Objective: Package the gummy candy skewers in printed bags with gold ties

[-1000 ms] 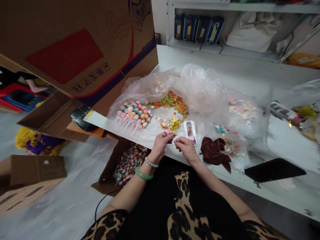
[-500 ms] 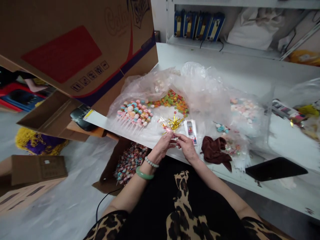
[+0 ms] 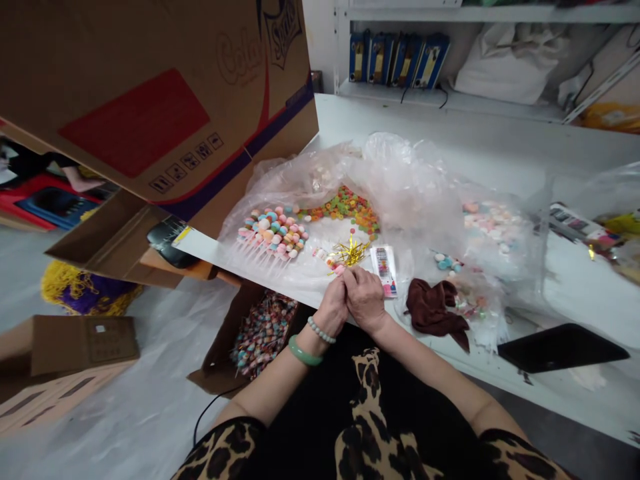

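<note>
At the table's front edge, my left hand [image 3: 333,303] and my right hand [image 3: 365,298] press together, fingers closed. A small pink piece [image 3: 340,270] shows just beyond my left fingertips; the rest of it is covered by the hands. What my right fingers pinch is hidden. Close ahead lie a tuft of gold tinsel [image 3: 351,252] and a small printed card pack [image 3: 384,270]. To the left is a bunch of pastel ball picks [image 3: 275,233] with clear stems. Behind these, orange and green beads [image 3: 357,210] are spread on plastic.
A large cardboard box [image 3: 200,100] stands at the left of the table. Below it, an open carton [image 3: 215,360] holds many colourful pieces. Clear plastic bags [image 3: 410,173], a brown cloth [image 3: 435,307] and a black phone-like slab [image 3: 563,347] lie on the table.
My right hand has turned over and closed in against my left, covering the piece between them. The view has shifted slightly, so the table appears a little lower and further right.
</note>
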`<action>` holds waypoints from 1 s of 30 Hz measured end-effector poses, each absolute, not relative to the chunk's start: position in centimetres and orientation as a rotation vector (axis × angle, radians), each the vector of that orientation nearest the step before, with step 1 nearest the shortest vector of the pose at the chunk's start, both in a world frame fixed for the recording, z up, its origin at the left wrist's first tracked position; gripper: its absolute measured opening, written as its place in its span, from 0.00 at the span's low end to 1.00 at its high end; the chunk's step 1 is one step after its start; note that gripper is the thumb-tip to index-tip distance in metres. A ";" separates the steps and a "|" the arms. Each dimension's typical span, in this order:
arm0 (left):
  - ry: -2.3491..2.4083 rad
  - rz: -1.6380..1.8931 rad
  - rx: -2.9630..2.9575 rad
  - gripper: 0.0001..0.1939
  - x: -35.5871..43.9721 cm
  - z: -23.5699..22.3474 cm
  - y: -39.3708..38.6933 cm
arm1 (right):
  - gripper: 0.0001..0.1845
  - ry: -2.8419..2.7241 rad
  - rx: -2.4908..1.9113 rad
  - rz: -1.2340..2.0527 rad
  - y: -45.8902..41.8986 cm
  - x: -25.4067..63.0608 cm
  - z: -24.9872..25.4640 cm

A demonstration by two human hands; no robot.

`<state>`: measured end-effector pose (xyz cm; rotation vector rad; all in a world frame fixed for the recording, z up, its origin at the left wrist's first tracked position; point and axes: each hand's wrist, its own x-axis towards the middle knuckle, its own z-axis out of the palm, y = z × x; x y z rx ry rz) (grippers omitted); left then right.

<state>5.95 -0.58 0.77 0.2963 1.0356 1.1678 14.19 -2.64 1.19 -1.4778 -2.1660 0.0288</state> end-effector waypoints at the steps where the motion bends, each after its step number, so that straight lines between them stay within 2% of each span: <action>1: 1.016 1.129 0.263 0.07 6.0 0.9 -0.5 | 0.16 -2.164 -1.472 0.024 -2.4 14.2 0.9; 3: 0.956 1.050 0.172 0.07 5.9 1.1 -0.3 | 0.17 -2.098 -1.444 0.123 -2.0 14.3 0.3; 5: 0.911 1.007 0.108 0.07 5.5 1.2 -0.2 | 0.16 -1.926 -1.418 0.366 -1.9 14.4 0.1; 8: 0.897 1.074 0.135 0.10 4.8 1.2 -0.8 | 0.10 -1.414 -1.374 1.008 -1.9 14.6 0.5; 10: 0.872 1.098 0.227 0.15 4.3 1.4 -1.4 | 0.05 -1.029 -1.255 1.512 -1.9 14.8 0.7; 12: 0.836 1.025 0.382 0.21 3.5 1.9 -2.0 | 0.05 -0.732 -1.086 1.893 -1.8 15.2 0.8; 14: 0.823 0.906 0.559 0.20 2.6 2.4 -2.4 | 0.08 -0.571 -0.982 2.076 -1.9 15.8 0.9; 17: 0.912 0.875 0.769 0.12 1.5 2.8 -2.4 | 0.11 -0.689 -1.060 1.971 -2.3 16.6 1.4; 19: 1.051 0.985 0.833 0.11 1.4 2.7 -2.2 | 0.10 -0.909 -1.236 1.622 -2.5 16.7 2.1; 21: 1.139 1.035 0.835 0.14 1.8 2.3 -2.1 | 0.12 -1.047 -1.323 1.334 -2.4 16.5 2.9; 23: 1.085 0.903 0.805 0.17 2.7 1.9 -2.3 | 0.15 -1.037 -1.303 1.372 -2.0 16.1 3.4; 26: 1.051 0.713 0.768 0.19 4.2 1.3 -3.0 | 0.11 -0.784 -1.264 1.539 -1.3 15.4 3.2; 30: 1.414 0.940 1.127 0.15 4.1 0.4 -4.0 | 0.10 -0.568 -1.265 1.478 -0.6 14.7 1.9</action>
